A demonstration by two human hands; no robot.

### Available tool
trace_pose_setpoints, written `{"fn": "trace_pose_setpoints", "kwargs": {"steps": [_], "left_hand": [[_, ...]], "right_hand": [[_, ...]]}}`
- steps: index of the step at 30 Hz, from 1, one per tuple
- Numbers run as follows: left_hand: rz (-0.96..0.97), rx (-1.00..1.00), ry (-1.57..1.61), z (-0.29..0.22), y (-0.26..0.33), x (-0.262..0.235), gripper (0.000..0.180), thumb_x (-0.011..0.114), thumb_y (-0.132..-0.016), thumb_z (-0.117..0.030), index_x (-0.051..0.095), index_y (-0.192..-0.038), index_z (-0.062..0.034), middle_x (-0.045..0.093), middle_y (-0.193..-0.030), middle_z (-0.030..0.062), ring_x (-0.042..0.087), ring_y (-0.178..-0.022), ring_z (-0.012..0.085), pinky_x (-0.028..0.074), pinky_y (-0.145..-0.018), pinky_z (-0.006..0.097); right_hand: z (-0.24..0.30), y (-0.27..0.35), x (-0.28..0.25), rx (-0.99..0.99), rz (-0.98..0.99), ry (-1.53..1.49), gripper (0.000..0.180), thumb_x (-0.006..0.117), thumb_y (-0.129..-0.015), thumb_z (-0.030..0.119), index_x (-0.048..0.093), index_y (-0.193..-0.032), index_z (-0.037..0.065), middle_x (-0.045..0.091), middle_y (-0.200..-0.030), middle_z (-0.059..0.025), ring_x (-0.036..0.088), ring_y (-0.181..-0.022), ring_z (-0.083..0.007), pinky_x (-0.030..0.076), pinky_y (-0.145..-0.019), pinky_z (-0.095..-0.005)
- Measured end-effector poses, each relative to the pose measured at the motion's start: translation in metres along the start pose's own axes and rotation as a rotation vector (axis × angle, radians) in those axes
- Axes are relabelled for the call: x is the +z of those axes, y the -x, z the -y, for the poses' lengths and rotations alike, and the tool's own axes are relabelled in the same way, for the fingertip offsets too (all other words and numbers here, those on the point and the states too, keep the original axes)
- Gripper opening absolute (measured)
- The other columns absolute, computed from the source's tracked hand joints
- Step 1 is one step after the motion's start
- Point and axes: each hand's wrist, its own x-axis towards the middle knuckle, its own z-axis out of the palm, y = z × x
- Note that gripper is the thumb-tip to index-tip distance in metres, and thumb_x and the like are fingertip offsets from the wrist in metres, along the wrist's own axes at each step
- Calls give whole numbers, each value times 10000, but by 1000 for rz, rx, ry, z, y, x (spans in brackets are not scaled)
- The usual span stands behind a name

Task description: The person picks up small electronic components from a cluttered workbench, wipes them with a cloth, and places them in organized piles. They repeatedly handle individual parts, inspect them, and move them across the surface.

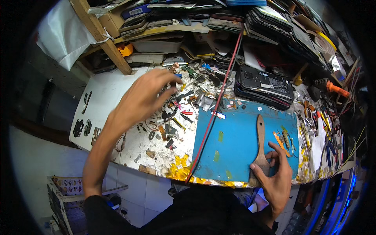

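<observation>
Your right hand (pixel 274 178) gripped the wooden-handled brush (pixel 260 150) lying on the blue rectangular mat (pixel 235 152), lower right; your left hand (pixel 143 98), fingers spread and empty, hovered over the unsorted small metal scraps (pixel 178 113), centre frame.

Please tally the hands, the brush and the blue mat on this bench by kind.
Hands: 2, left hand and right hand
Wooden brush: 1
Blue mat: 1
Total: 4

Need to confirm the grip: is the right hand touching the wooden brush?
Touching. The head view shows the right hand with fingers wrapped around the wooden brush near its lower end.
</observation>
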Motion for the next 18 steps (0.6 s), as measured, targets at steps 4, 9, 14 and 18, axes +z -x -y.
{"fn": "trace_pose_setpoints", "kwargs": {"steps": [4, 9, 14, 18], "left_hand": [[131, 75, -148, 27, -45, 27, 350, 676, -850, -38, 633, -1197, -26, 592, -1182, 149, 558, -1122, 327, 469, -965, 420], [224, 160, -331, 40, -63, 48, 403, 684, -817, -53, 645, -1218, -74, 606, -1133, 119, 558, -1087, 309, 473, -930, 418], [187, 214, -471, 40, -60, 49, 330, 698, -816, -100, 663, -1142, -57, 615, -1103, 121, 566, -1081, 294, 466, -906, 409], [11, 84, -224, 33, -52, 38, 215, 722, -823, -98, 693, -1024, -28, 643, -1078, 135, 616, -1004, 314, 511, -868, 390]], "right_hand": [[-2, -5, -4, 17, 65, -139, 528, 829, -729, 91, 625, -1204, -14, 604, -867, -82, 488, -627, -175, 426, -579, -313], [-5, 2, -15, -102, -37, -252, 302, 756, -797, 47, 662, -1076, -20, 616, -820, -82, 558, -644, -161, 429, -601, -296], [-10, 10, -10, -198, -360, -388, 185, 686, -863, 31, 618, -1035, 16, 610, -892, -47, 577, -805, -128, 461, -745, -283], [-15, 7, -6, -152, -236, -268, 230, 768, -813, 49, 663, -1011, 0, 666, -892, -124, 643, -770, -228, 497, -707, -332]]}}
